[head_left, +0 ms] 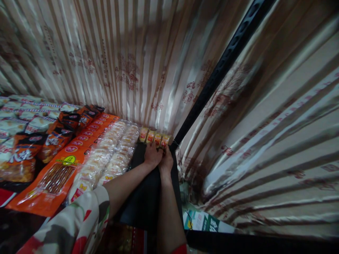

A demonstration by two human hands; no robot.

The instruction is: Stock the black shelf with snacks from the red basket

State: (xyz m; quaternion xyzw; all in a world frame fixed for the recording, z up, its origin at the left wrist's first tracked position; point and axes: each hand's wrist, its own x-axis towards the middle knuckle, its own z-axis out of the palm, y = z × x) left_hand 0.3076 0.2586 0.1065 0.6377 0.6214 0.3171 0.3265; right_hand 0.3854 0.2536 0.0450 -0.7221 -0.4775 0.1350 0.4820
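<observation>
Several small yellow snack packets point(150, 136) with red labels stand in a row at the back of a black shelf point(140, 197), against the pleated curtain. My left hand point(153, 156) has its fingers curled at the front of the middle packets. Beside it, my right hand point(166, 159) pinches the packet at the right end point(165, 140). The two hands touch or nearly touch. Their fingertips are partly hidden and dim, so the exact grip is hard to see.
Left of the row lie clear-wrapped strips of pale round snacks point(116, 155), then a long orange snack bag point(59, 176) and several black-and-orange bags point(25, 155). A black slotted post point(212, 84) rises at the shelf's right corner. Curtains point(127, 60) hang behind.
</observation>
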